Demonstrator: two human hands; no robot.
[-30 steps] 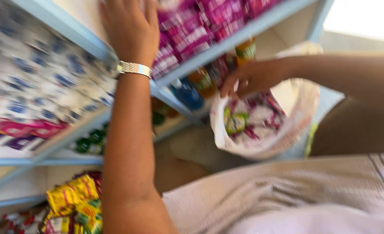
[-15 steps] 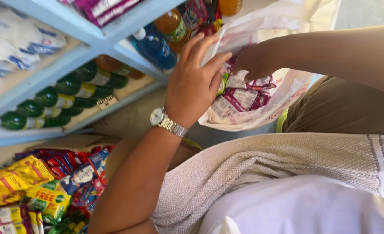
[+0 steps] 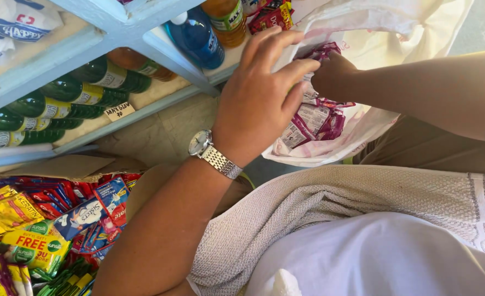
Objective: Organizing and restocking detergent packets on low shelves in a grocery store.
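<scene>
My left hand, with a silver watch on its wrist, lies with the fingers stretched over the mouth of a white plastic bag. Its palm and thumb are hidden, so I cannot tell whether it holds anything. My right hand comes in from the right and is closed on the bag's rim, holding it up. Inside the bag lie several magenta and white sachets. The two hands touch at the bag's opening.
A light blue shelf unit carries a blue bottle, an orange bottle and a row of green bottles. Piles of yellow, red and blue sachets lie lower left. A grey towel covers my lap.
My left hand came down from the upper shelf of pink sachets to the bag's mouth. The view tilted down, and the bag is held closer to my left hand.
</scene>
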